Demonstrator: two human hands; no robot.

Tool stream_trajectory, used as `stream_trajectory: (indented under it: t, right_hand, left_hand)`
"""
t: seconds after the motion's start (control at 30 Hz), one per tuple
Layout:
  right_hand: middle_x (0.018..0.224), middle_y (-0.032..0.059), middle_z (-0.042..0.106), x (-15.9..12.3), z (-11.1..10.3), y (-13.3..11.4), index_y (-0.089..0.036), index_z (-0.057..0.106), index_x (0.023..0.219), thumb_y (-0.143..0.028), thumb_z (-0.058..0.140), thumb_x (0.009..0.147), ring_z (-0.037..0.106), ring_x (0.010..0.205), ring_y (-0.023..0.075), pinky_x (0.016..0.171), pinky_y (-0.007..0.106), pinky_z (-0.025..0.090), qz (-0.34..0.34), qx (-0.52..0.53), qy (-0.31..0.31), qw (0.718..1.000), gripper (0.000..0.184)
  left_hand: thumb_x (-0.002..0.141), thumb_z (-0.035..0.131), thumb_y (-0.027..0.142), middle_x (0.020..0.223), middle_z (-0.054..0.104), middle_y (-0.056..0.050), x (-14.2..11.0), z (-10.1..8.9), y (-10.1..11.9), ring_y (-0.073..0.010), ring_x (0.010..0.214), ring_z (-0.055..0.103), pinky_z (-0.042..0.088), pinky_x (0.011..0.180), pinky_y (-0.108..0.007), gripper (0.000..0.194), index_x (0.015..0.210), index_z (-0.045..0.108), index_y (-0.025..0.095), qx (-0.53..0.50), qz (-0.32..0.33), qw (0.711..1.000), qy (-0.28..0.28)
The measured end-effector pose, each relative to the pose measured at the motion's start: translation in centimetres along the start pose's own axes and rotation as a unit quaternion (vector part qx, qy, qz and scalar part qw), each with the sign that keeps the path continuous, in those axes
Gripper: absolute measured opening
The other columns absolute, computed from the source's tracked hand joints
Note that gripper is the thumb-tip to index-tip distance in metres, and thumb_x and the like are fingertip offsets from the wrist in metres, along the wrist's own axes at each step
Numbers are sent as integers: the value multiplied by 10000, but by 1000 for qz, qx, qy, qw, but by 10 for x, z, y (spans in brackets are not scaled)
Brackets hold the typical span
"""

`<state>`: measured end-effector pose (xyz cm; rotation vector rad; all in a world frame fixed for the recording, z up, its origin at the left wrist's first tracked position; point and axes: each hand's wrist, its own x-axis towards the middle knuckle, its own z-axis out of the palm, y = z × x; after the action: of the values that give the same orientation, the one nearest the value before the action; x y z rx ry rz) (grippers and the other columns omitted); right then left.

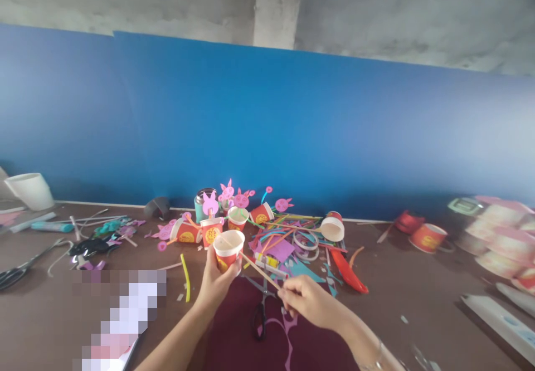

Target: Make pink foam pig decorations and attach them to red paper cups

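My left hand (216,282) is wrapped round a red paper cup (229,248) with a white rim, its open mouth tilted toward me. A thin pale stick (262,272) is pinched in the fingers of my right hand (307,299). It slants up to the cup's side, and a pale length also shows inside the cup. Scissors (259,314) with black handles lie beneath the stick on a dark red mat (234,337). Curled pink paper scraps (288,337) are beside them. Behind the held cup stand more red cups (211,232) with pink paper rabbit faces (210,204).
Coloured strips (284,232), a tape ring (306,245) and a red plastic piece (349,273) crowd the middle. A power strip (499,321) and stacked cups (497,237) sit at right. Other scissors (25,271) lie at left. A blue partition (267,120) closes off the back.
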<state>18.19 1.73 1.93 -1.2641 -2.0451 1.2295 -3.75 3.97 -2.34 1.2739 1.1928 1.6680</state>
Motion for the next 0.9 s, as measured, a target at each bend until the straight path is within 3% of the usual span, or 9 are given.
stream_trajectory:
  t: [0.1,0.2,0.3,0.43,0.5,0.67,0.8,0.9]
  right_hand:
    - [475,-6,607,-8,-15,14,-152,633,572,-390,558,822,522,465,113,506,216,386,46,82,17,995,353]
    - [538,19,657,-6,-25,15,-145,669,593,-409,652,745,525,469,109,463,207,355,57,203,141,967,305]
    - [589,44,679,7,-26,8,-133,713,668,-375,767,620,516,466,107,429,208,346,39,346,249,904,252]
    - [587,-6,637,28,-7,-3,-167,708,728,-313,817,566,504,477,85,405,180,359,8,543,287,789,244]
    - [576,-24,604,36,8,-5,-178,700,752,-327,801,606,506,486,85,418,182,387,-6,578,287,764,232]
    - [621,18,637,40,23,3,-162,685,768,-451,739,677,537,513,126,458,232,433,-43,470,314,824,308]
    - [676,48,656,26,8,12,-171,669,817,-478,595,810,578,578,167,538,278,476,-113,263,386,877,316]
    - [750,73,664,13,6,9,-174,676,853,-408,534,868,600,643,183,592,290,490,-190,119,367,903,274]
  left_hand:
    - [703,688,323,984,639,-70,1,1,-2,-195,874,626,503,784,-314,515,1145,472,171,-24,-11,1000,-4]
    - [675,717,333,1004,657,-83,-3,5,-4,-213,895,635,506,803,-331,537,1134,493,168,-22,-25,999,-29]
    - [667,725,334,1013,669,-90,-7,7,-5,-236,939,633,495,851,-354,513,1110,532,161,-9,-20,998,-51]
    - [667,715,349,977,680,-81,-6,8,0,-256,965,625,486,872,-367,475,1077,573,156,-12,-17,999,-46]
    - [659,718,348,971,681,-78,-5,8,1,-253,955,626,484,873,-362,477,1072,579,154,-3,-16,999,-46]
    - [659,721,351,1035,653,-95,-4,5,-5,-236,932,630,497,833,-346,580,1158,495,162,0,-22,999,-30]
    - [662,724,323,1033,641,-77,-4,3,-10,-218,930,627,494,829,-337,636,1206,417,199,32,-20,999,-21]
    - [656,723,315,1021,637,-63,-3,3,-11,-210,917,621,489,825,-326,604,1171,425,205,74,-12,997,-23]
